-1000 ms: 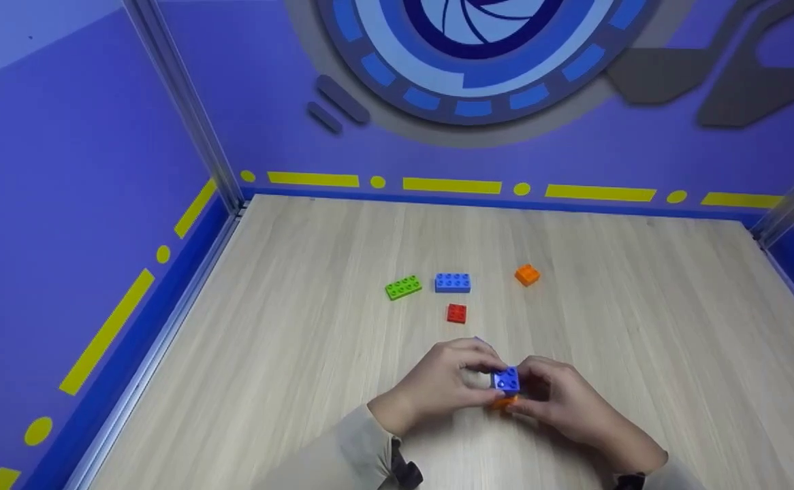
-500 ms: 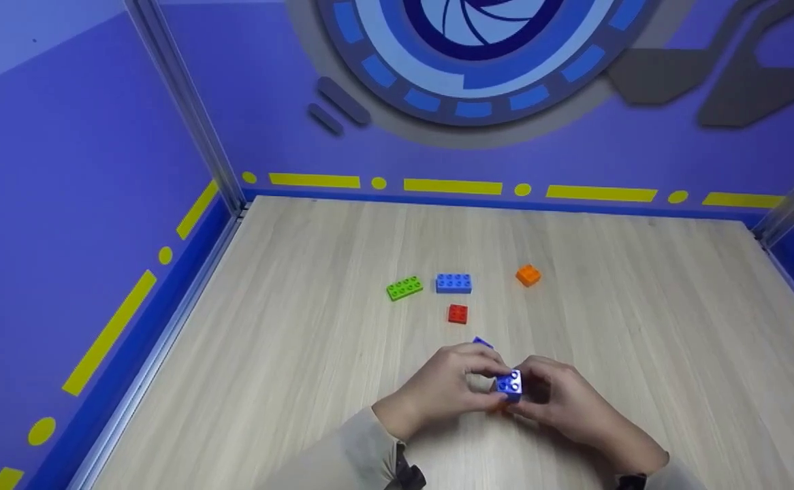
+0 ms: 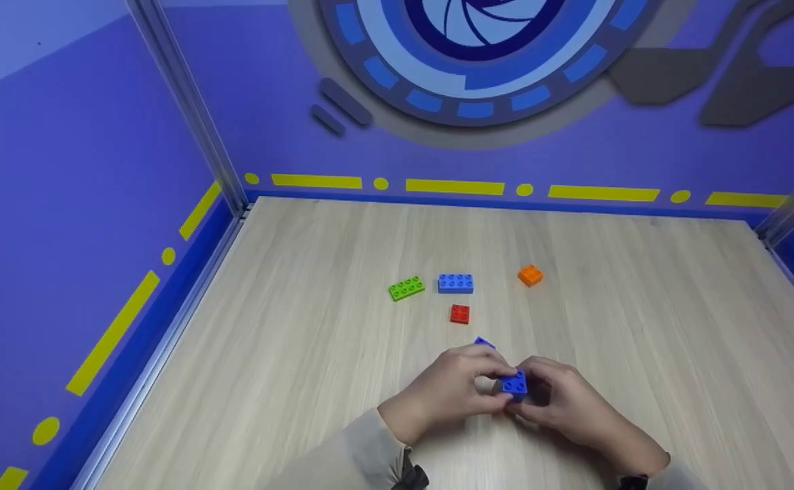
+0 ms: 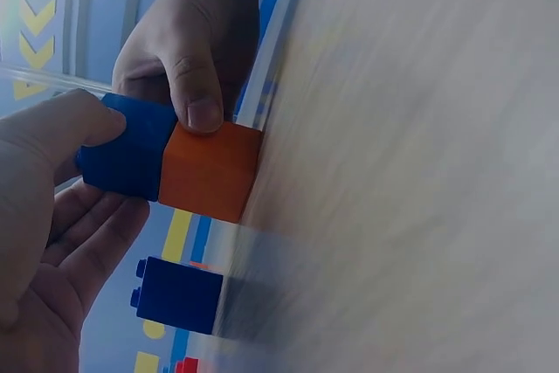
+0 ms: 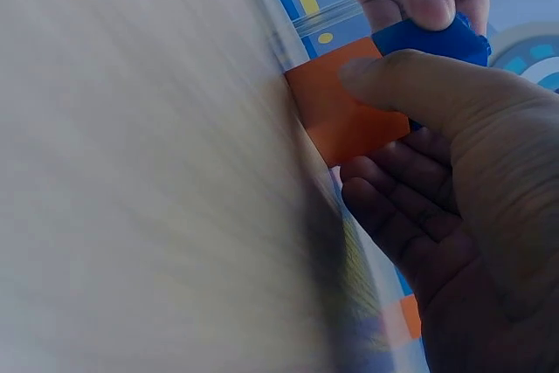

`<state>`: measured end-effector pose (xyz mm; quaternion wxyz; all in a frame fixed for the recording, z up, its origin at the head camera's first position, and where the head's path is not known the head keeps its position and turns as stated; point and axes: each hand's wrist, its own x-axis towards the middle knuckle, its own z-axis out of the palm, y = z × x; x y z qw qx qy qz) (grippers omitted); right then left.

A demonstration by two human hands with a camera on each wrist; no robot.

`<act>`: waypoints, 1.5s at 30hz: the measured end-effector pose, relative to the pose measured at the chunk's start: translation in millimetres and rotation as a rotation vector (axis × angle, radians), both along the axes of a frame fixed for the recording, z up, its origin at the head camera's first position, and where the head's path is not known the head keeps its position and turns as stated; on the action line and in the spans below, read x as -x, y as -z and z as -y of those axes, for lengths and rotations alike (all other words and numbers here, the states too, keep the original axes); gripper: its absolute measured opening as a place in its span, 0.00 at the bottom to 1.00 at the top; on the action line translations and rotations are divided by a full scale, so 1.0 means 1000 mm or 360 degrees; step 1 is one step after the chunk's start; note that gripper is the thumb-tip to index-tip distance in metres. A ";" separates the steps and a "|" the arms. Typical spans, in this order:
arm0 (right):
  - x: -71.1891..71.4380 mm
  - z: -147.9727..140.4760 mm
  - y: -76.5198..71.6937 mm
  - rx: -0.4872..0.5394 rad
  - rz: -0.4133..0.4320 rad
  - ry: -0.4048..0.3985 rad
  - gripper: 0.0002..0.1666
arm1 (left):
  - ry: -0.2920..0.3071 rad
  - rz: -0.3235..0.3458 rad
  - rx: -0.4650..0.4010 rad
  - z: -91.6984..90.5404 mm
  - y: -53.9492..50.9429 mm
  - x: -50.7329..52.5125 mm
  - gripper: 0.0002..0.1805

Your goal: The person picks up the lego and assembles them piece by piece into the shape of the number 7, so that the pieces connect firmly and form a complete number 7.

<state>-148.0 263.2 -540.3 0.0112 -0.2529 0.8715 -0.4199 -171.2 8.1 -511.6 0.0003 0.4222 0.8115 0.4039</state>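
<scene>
Between both hands stands a dark blue square brick (image 3: 514, 386) on top of an orange brick (image 4: 211, 170); their faces meet in the wrist views. My left hand (image 3: 451, 382) pinches the blue brick between thumb and fingers. Lower down, my right hand (image 3: 570, 401) grips the orange brick, its thumb on the side face near the seam in the right wrist view. The orange brick's base is at the tabletop; from the head view it is hidden. A second dark blue brick (image 4: 182, 296) stands just beyond the left hand, partly covered by it in the head view.
Farther back on the wooden table (image 3: 288, 327) lie a red brick (image 3: 459, 314), a light blue long brick (image 3: 455, 283), a green long brick (image 3: 406, 288) and another orange brick (image 3: 530, 275). Blue panels (image 3: 261, 122) wall the table at the back and sides.
The blue brick has shifted slightly right and nearer, and turned a little. The orange brick beneath it, partly visible earlier, is now hidden in the head view. Both hands keep their grip.
</scene>
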 end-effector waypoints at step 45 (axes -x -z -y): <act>-0.002 -0.003 -0.008 -0.0058 0.0097 -0.0013 0.12 | -0.0343 0.0216 -0.0239 0.011 0.018 0.017 0.21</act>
